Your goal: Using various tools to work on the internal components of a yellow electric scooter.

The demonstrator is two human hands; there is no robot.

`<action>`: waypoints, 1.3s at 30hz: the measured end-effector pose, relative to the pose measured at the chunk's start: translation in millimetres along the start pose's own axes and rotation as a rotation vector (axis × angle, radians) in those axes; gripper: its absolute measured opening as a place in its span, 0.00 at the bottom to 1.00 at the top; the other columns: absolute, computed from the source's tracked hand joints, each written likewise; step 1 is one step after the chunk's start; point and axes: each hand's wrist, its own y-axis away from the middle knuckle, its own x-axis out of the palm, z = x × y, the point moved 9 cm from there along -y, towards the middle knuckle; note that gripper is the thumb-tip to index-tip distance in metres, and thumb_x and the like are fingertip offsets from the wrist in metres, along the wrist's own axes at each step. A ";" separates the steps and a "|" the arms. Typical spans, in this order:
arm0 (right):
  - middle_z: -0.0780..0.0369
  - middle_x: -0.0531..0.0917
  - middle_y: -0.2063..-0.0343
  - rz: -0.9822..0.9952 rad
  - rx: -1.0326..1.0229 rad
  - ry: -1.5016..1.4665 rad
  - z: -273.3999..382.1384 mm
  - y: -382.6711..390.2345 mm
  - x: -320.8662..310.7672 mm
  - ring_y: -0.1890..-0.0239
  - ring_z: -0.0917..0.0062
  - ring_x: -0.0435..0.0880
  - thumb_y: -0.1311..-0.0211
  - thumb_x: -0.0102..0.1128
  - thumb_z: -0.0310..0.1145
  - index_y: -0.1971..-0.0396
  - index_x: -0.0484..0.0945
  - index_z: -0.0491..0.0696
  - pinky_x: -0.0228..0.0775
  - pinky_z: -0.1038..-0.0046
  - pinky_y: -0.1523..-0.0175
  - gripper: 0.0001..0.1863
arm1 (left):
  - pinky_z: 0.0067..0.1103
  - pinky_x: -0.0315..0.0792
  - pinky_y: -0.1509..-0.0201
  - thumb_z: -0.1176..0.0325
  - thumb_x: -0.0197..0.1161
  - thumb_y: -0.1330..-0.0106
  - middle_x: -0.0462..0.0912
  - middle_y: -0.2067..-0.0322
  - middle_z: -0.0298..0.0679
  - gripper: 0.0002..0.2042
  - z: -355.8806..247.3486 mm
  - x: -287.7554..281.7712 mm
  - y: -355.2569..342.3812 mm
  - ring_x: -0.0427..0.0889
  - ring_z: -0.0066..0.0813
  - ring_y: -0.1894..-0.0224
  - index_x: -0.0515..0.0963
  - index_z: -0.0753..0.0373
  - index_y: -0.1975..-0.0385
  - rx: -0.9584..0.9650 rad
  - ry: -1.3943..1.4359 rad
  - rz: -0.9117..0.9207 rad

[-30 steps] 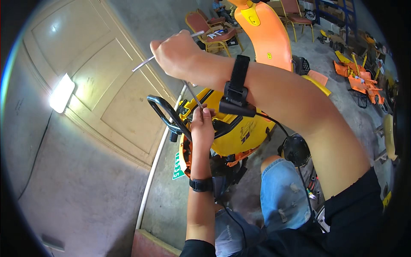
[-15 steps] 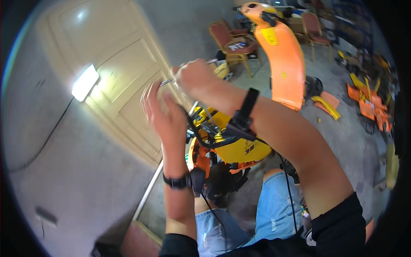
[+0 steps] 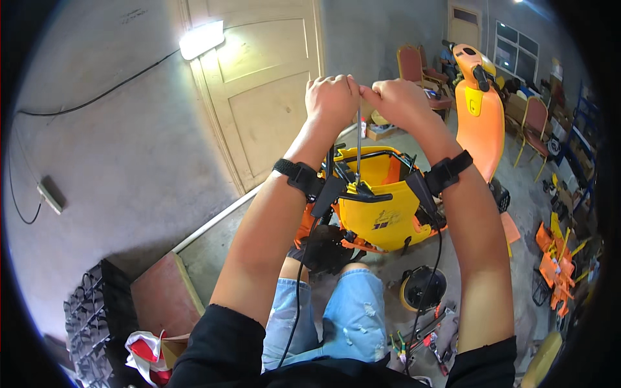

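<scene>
Both my left hand (image 3: 331, 102) and my right hand (image 3: 400, 103) are closed at the top of a T-handle wrench (image 3: 359, 145), one on either side of its shaft. My fingers hide most of its crossbar. The thin metal shaft runs nearly upright down to a black bracket (image 3: 363, 189) on a yellow and orange scooter body (image 3: 378, 220). Its lower tip meets the bracket there, but I cannot make out the fastener. A black tube rail (image 3: 381, 153) curves round the body's open top. Black straps with small boxes and cables sit on both my wrists.
An orange scooter (image 3: 482, 123) stands at the far right, with chairs (image 3: 535, 123) behind it. Orange and yellow panels (image 3: 556, 265) lie on the right floor. Near my legs are a round black container (image 3: 424, 289) and scattered tools (image 3: 430, 339). A black crate (image 3: 100, 317) stands left.
My left hand, open with spread fingers before, has closed at the wrench top beside my right hand. The wrench shaft now stands upright on the scooter body. My view has shifted.
</scene>
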 end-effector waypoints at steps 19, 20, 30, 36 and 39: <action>0.52 0.83 0.77 -0.079 0.026 0.213 10.7 -15.6 7.0 0.69 0.53 0.84 0.30 0.39 0.61 0.74 0.82 0.46 0.76 0.56 0.62 0.34 | 0.37 0.67 0.56 0.61 0.49 0.31 0.81 0.80 0.42 0.18 21.1 12.1 -4.3 0.80 0.43 0.69 0.79 0.60 0.82 0.121 0.225 -0.272; 0.52 0.83 0.77 -0.063 0.016 0.226 14.2 -15.2 8.6 0.69 0.53 0.84 0.30 0.39 0.61 0.74 0.82 0.46 0.76 0.56 0.62 0.34 | 0.37 0.67 0.56 0.61 0.49 0.31 0.81 0.80 0.42 0.18 22.3 13.8 -5.8 0.80 0.43 0.69 0.79 0.60 0.82 0.116 0.239 -0.280; 0.55 0.87 0.71 -0.093 0.296 0.405 32.3 1.1 1.0 0.64 0.61 0.88 0.36 0.53 0.38 0.71 0.86 0.46 0.79 0.64 0.61 0.14 | 0.34 0.67 0.55 0.62 0.53 0.34 0.79 0.83 0.39 0.18 30.3 47.6 -23.1 0.78 0.41 0.70 0.77 0.61 0.86 0.129 0.685 -0.199; 0.52 0.86 0.70 -0.102 0.281 0.440 47.5 0.8 3.0 0.64 0.58 0.87 0.28 0.44 0.52 0.70 0.85 0.44 0.80 0.61 0.61 0.28 | 0.36 0.68 0.53 0.58 0.49 0.35 0.80 0.81 0.44 0.20 33.6 52.7 -29.0 0.78 0.46 0.69 0.79 0.61 0.86 0.101 0.723 -0.104; 0.55 0.87 0.68 -0.155 0.214 0.521 60.8 2.0 -3.5 0.62 0.61 0.88 0.35 0.51 0.41 0.68 0.86 0.46 0.80 0.62 0.60 0.18 | 0.38 0.69 0.53 0.52 0.48 0.33 0.80 0.73 0.53 0.24 37.6 52.3 -24.4 0.77 0.56 0.62 0.81 0.63 0.80 0.096 0.735 -0.064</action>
